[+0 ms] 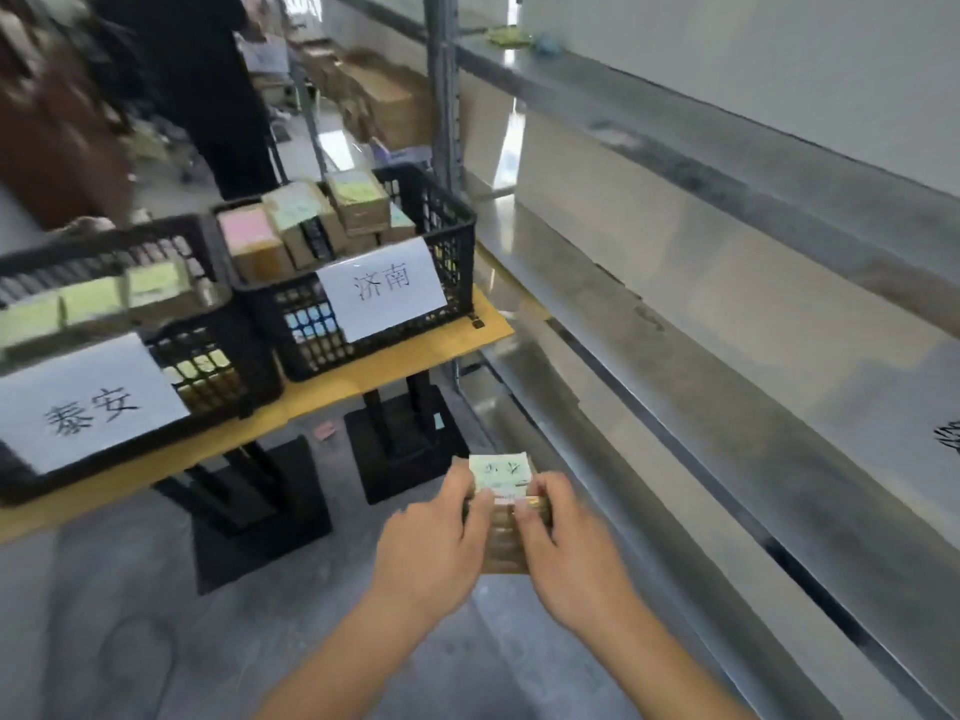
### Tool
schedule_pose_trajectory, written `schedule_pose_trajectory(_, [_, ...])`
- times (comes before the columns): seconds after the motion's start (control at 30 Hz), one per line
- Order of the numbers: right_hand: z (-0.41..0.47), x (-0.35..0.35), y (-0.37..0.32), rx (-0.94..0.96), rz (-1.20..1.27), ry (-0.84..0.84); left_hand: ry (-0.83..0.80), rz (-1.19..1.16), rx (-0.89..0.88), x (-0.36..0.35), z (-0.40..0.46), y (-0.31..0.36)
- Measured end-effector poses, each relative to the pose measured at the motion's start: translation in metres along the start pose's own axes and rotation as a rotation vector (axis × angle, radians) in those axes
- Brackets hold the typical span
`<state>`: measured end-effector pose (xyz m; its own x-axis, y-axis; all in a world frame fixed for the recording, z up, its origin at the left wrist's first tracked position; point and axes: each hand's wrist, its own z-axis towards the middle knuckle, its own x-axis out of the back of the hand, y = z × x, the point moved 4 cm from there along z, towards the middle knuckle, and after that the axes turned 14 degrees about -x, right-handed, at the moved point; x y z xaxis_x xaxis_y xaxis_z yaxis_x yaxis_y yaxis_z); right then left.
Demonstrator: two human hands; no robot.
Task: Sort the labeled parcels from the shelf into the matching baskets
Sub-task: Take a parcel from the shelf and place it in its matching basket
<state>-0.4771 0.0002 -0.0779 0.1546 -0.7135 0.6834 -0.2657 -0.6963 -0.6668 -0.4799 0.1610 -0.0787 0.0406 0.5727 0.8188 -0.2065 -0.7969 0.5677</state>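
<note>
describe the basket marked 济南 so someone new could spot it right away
Start at the yellow-topped table left of the metal shelf. Two black mesh baskets stand on it; this basket is the one nearer the shelf. Its white sign reads 济南, while its neighbour carries 泰安.

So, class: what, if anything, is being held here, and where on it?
A small brown parcel with a green label, gripped by both hands: left hand on its left side, right hand on its right.

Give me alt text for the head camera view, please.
Both hands, left hand and right hand, grip a small labeled parcel beside a metal shelf. Ahead left, two black baskets with paper signs hold parcels on a table.
</note>
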Motion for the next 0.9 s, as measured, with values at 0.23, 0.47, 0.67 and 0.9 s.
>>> schedule_pose_trajectory(0.23, [0.020, -0.061, -0.084, 0.124, 0.008, -0.041, 0.135, 0.071, 0.140, 0.050, -0.014, -0.064])
schedule_pose_trajectory(0.47, [0.074, -0.098, -0.146, 0.227, 0.004, -0.164, 0.205, 0.037, 0.312, 0.078, 0.006, -0.117])
schedule_pose_trajectory(0.67, [0.124, -0.127, -0.212, 0.320, -0.013, -0.370, 0.265, 0.131, 0.467, 0.124, 0.028, -0.155])
schedule_pose_trajectory(0.9, [0.153, -0.185, -0.310, 0.509, -0.049, -0.610, 0.383, 0.239, 0.665, 0.192, 0.019, -0.212])
